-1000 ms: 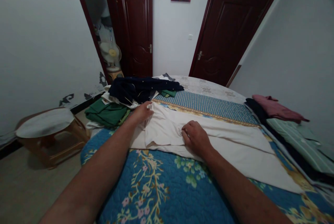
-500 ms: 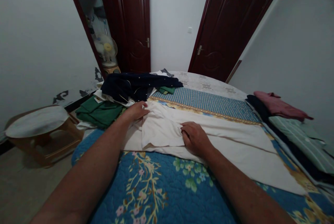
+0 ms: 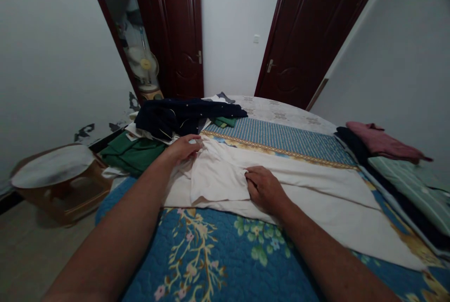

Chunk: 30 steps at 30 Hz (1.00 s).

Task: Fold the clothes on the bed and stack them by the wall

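Note:
A white shirt (image 3: pixel 316 199) lies lengthwise across the blue floral quilt, partly folded over, with a short sleeve-like flap (image 3: pixel 220 180) on top. My left hand (image 3: pixel 186 148) is closed on the shirt's far left edge, bunching the cloth into creases near the fingertips. At the flap's right side, my right hand (image 3: pixel 265 187) has its fingers curled and pinches the cloth. The fingertips of the right hand are partly hidden beneath the knuckles.
Beyond my left hand is a heap of clothes, with a navy garment (image 3: pixel 190 112) and a green garment (image 3: pixel 135 154). Folded clothes, including a pink shirt (image 3: pixel 383 140) and a striped green one (image 3: pixel 408 182), are stacked at right. A stool (image 3: pixel 56 166) stands left of the bed.
My left hand has lifted slightly and drawn the cloth at its fingertips up a little. The right hand keeps its place on the flap. The view has shifted slightly.

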Motion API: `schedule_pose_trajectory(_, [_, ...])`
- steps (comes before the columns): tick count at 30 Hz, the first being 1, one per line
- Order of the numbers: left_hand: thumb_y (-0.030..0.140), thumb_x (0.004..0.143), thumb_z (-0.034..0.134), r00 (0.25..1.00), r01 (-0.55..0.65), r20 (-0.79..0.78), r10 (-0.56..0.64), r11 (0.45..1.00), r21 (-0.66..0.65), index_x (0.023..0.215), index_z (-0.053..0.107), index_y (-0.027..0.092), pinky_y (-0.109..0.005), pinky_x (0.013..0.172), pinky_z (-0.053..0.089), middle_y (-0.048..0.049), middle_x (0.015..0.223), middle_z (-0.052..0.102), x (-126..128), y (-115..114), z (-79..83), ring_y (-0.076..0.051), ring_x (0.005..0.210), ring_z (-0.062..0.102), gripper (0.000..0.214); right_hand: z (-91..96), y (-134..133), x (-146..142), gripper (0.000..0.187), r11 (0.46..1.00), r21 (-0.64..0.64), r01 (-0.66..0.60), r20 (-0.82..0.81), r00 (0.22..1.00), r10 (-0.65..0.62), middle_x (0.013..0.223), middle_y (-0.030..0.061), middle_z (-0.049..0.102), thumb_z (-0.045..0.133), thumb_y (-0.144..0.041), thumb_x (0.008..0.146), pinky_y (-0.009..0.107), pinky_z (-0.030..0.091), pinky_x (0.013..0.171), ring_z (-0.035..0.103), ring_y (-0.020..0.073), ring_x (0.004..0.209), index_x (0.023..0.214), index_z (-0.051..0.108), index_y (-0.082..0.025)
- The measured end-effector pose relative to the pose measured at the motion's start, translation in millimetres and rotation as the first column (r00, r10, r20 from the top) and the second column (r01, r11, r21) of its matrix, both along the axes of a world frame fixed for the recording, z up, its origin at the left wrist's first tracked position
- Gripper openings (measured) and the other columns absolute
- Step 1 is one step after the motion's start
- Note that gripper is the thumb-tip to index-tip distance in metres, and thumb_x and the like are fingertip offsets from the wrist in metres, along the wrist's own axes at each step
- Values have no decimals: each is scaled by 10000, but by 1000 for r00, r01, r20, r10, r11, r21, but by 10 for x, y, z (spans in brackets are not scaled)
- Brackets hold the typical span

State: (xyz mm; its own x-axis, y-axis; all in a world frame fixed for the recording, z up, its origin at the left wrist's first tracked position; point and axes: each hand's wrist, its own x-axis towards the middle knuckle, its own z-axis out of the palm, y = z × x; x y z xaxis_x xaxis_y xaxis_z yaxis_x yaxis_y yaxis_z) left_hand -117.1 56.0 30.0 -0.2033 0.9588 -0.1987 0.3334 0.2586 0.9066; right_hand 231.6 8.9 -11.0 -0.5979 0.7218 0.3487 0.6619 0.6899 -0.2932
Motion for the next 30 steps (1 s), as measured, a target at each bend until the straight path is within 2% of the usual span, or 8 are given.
schedule_pose_trajectory(6, [397, 890, 771, 998, -18, -58, 23, 997, 80, 1620, 510, 239, -220, 571, 410, -40, 964, 737, 43, 45, 97, -145, 732, 631, 791, -15, 11, -12, 277, 1000, 14, -10, -19, 1000, 10, 1236, 130, 790, 571, -130, 983, 377, 513, 1131, 691, 237, 1185, 1104, 817, -170])
schedule_pose_trajectory(12, [316, 855, 791, 992, -41, -120, 42, 999, 13, 1554, 585, 205, -230, 571, 412, -35, 892, 736, 81, 191, 106, -133, 662, 592, 737, -31, 1, -2, 285, 999, 38, -19, -73, 997, 22, 1225, 148, 794, 562, -144, 994, 392, 528, 1117, 700, 250, 1175, 1112, 822, -150])
schedule_pose_trajectory(15, [242, 804, 791, 998, -40, 52, 36, 996, 81, 1498, 626, 187, -227, 598, 454, -33, 908, 736, 88, 256, 25, -130, 689, 622, 716, -55, 9, -1, 284, 998, 52, -25, -84, 996, 30, 1221, 154, 794, 560, -142, 994, 399, 534, 1112, 705, 253, 1161, 1103, 822, -147])
schedule_pose_trajectory(18, [219, 738, 819, 970, -48, 243, 13, 989, 140, 1448, 653, 165, -242, 630, 506, -41, 926, 743, 89, 276, -66, -145, 727, 666, 731, -104, 34, -1, 272, 996, 83, -32, -106, 994, 40, 1193, 147, 798, 570, -132, 983, 399, 550, 1089, 713, 252, 1130, 1087, 820, -161])
schedule_pose_trajectory(24, [276, 609, 936, 938, 2, 344, -36, 995, 98, 1374, 716, 164, -310, 667, 571, -78, 911, 795, 67, 306, -138, -210, 756, 724, 804, -182, 70, 6, 266, 984, 170, -53, -158, 984, 81, 1131, 139, 803, 576, -113, 960, 410, 595, 1012, 725, 259, 1069, 1049, 818, -177])
schedule_pose_trajectory(26, [274, 610, 920, 943, -86, 332, 31, 985, 152, 1226, 779, 160, -302, 659, 562, -82, 899, 795, 61, 357, -160, -202, 740, 711, 643, -172, 64, 7, 265, 983, 176, -48, -156, 985, 77, 1128, 130, 802, 580, -111, 956, 415, 600, 1005, 726, 260, 1068, 1045, 816, -191])
schedule_pose_trajectory(28, [278, 646, 875, 938, -232, 310, 152, 943, 240, 1089, 803, 163, -281, 652, 547, -76, 903, 787, 57, 426, -195, -186, 741, 695, 463, -146, 51, 4, 263, 982, 184, -42, -171, 982, 75, 1127, 128, 800, 579, -115, 962, 420, 601, 1009, 726, 261, 1079, 1041, 814, -201])
schedule_pose_trajectory(30, [277, 687, 824, 921, -329, 310, 235, 897, 296, 1068, 798, 171, -275, 680, 549, -73, 952, 786, 55, 496, -244, -185, 793, 701, 396, -115, 38, 0, 258, 982, 189, -32, -205, 976, 71, 1145, 131, 794, 578, -117, 969, 423, 594, 1029, 719, 262, 1113, 1038, 811, -203])
